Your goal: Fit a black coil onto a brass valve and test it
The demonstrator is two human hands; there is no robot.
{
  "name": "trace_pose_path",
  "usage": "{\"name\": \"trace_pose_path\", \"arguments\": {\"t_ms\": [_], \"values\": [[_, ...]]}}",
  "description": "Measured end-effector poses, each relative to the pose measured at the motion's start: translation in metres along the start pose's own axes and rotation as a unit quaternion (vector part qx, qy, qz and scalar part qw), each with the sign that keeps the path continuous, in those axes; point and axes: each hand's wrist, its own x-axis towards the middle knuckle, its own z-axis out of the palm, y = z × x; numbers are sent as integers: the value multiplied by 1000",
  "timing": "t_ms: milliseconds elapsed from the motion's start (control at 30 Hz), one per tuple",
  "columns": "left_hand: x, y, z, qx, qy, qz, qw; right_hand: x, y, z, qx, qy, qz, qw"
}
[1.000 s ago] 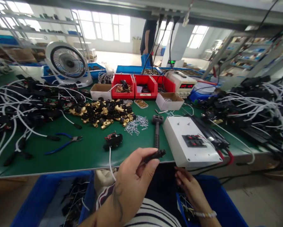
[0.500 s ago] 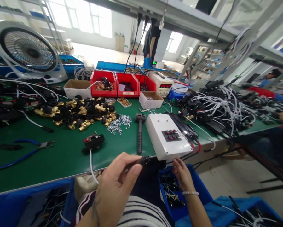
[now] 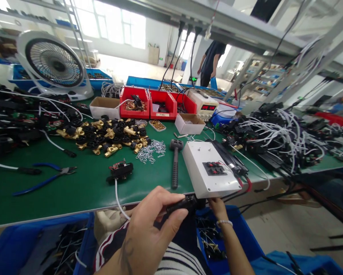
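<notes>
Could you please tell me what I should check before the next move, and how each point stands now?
1. Black connector held: ok, pinched between the thumb and fingers of the left grip.
2. Connector joined to another lead: cannot tell, dark parts overlap at its tip.
3. Right grip holding something: cannot tell, its fingertips are hidden near the front edge of the white box.
4. Black module resting on the green bench, apart from the pliers and mallet: ok.
5. White cable free of knots: ok where visible; the rest is hidden behind the hand.
</notes>
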Motion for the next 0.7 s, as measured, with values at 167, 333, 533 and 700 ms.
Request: {"name": "trace_pose_path", "arguments": {"t_ms": [167, 333, 533, 700], "values": [[1, -6, 2, 18, -10, -1, 1000, -46, 0, -4, 26, -43, 5, 999], [1, -4, 3, 42, 1, 8, 999, -104, -40, -36, 132, -156, -23, 979], [3, -2, 5, 60, 12, 28, 998, -136, -133, -69, 414, -218, -92, 879], [4, 0, 1, 89, -4, 52, 995, -139, -184, -69, 516, -213, -169, 813]]}}
